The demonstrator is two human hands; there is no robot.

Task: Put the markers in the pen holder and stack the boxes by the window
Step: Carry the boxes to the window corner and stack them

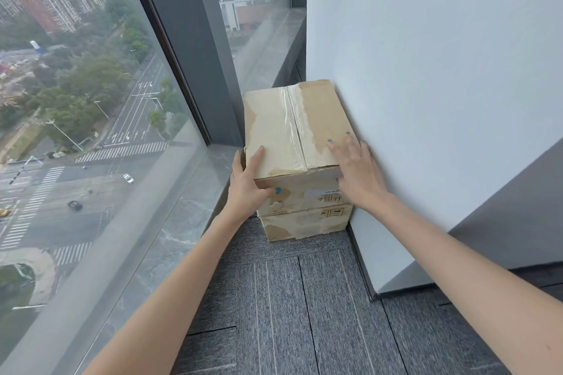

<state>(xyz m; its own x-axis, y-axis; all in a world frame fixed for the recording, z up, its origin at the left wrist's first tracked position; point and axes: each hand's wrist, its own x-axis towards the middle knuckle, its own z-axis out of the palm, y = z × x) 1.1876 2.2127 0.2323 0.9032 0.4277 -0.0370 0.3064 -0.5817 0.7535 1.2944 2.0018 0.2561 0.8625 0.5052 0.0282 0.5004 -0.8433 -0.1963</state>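
Note:
Two worn cardboard boxes stand stacked in the corner between the window and the white wall. The top box [292, 128] has clear tape along its lid and lies on the lower box [304, 224], which rests on the carpet. My left hand [248, 183] clasps the top box's near left corner, thumb on the front face and fingers along the side. My right hand [356, 170] lies over its near right corner, fingers spread flat on the lid. No markers or pen holder are in view.
A grey stone window sill [170, 240] runs along the left below the large window [76, 100]. The white wall [426, 85] closes the right side. Grey carpet tiles [304, 313] cover the floor in front of the stack.

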